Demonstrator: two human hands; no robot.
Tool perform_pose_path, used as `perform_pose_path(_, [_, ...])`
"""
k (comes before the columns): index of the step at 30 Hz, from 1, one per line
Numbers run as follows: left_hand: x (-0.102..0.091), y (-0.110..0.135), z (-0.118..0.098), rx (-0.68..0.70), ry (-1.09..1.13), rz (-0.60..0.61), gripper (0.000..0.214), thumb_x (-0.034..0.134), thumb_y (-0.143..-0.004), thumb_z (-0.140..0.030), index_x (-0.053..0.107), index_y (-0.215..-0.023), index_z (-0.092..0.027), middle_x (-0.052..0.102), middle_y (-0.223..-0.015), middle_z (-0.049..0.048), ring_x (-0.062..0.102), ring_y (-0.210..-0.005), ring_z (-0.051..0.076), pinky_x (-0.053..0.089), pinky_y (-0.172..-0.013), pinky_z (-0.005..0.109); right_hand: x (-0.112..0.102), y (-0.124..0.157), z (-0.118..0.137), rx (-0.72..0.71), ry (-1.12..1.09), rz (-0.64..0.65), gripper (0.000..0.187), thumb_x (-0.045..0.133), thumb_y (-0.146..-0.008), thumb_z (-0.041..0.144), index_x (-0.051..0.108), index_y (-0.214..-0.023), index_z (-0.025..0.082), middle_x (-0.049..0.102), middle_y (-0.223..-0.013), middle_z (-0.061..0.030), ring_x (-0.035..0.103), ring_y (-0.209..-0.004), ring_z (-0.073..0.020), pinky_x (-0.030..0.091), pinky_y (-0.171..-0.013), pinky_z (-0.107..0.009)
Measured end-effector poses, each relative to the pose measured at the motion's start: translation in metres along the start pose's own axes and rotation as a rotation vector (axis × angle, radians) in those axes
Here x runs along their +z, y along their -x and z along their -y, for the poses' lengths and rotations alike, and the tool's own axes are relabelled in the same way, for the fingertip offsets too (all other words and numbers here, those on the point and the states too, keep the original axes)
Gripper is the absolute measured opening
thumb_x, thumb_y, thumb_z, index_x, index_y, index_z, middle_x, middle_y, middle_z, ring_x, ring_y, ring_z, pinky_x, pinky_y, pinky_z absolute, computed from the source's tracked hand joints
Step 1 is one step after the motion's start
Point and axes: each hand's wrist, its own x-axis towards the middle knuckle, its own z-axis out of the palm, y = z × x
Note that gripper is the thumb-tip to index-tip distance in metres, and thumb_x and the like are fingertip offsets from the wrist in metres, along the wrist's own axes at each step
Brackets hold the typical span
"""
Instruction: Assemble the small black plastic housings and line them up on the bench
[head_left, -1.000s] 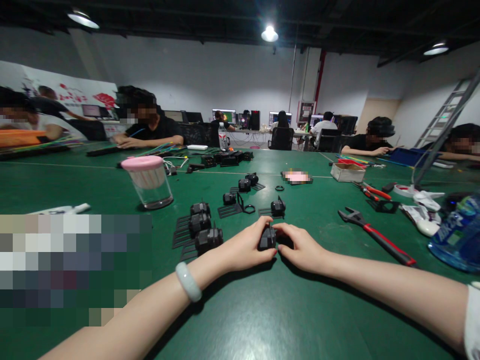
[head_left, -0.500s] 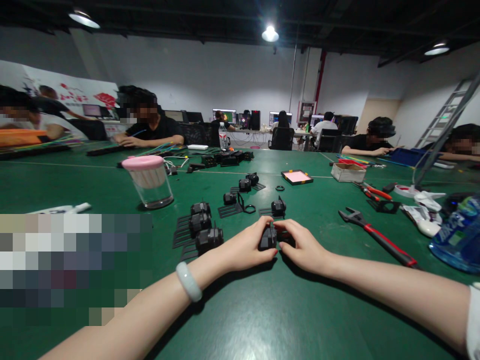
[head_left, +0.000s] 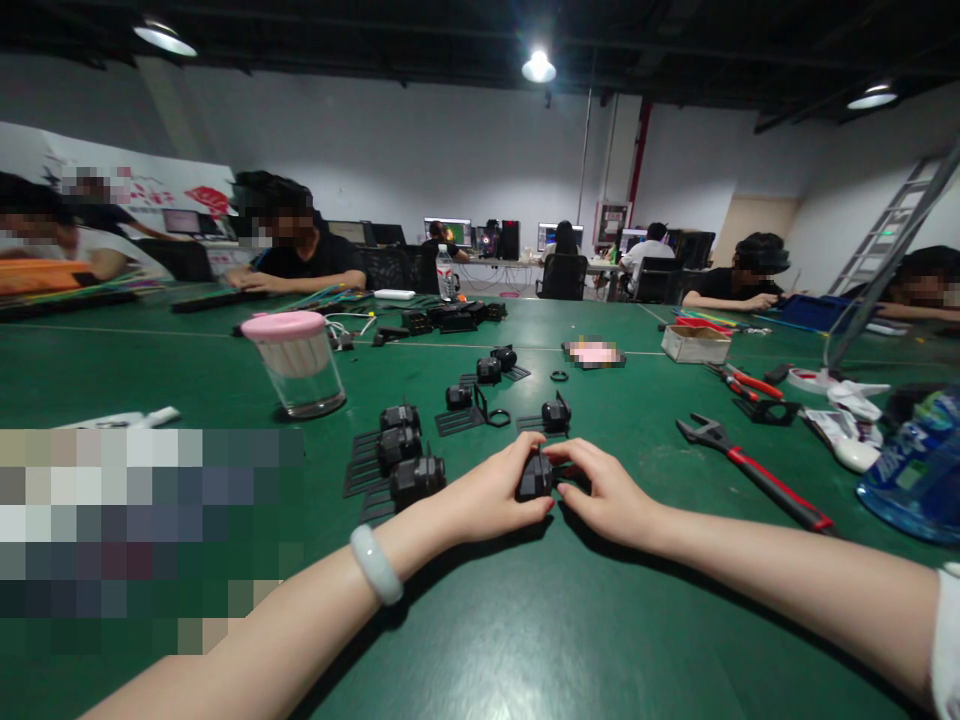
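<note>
A small black plastic part (head_left: pixel 535 476) rests on the green table (head_left: pixel 525 630) in front of me. My left hand (head_left: pixel 487 495) is wrapped round its left side, and a pale bangle sits on that wrist. My right hand (head_left: pixel 604 492) pinches the same part from the right, fingers closed on it. Just left of my hands lie three similar black parts on ribbed bases (head_left: pixel 397 455). More of these black parts (head_left: pixel 556 413) are scattered a little farther away.
A clear jar with a pink lid (head_left: pixel 295 362) stands at the left. A red-handled wrench (head_left: pixel 750 472), red pliers (head_left: pixel 746 382), a white box (head_left: pixel 695 343) and a blue plastic bottle (head_left: pixel 911 470) lie at the right. Several people sit along the table's far side.
Almost nothing has moved. My right fingers have shifted slightly on the black part; both hands stay closed on it in the same spot.
</note>
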Motion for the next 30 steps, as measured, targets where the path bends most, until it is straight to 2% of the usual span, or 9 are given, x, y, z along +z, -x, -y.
perform_pose_path(30, [0.0008,-0.0001,0.0027,0.02,-0.001,-0.006,0.05,0.052,-0.066,-0.025,0.031,-0.111,-0.02,0.047,-0.106,0.0052,0.049,-0.094,0.018,0.038,-0.082,0.029,0.0024,-0.0009,-0.0033,0.027,-0.053,0.019,0.044,0.046,-0.064,0.004,0.046,-0.104,0.021,0.053,-0.096,-0.0032,0.05,-0.089,-0.0149,0.04,-0.081,-0.031])
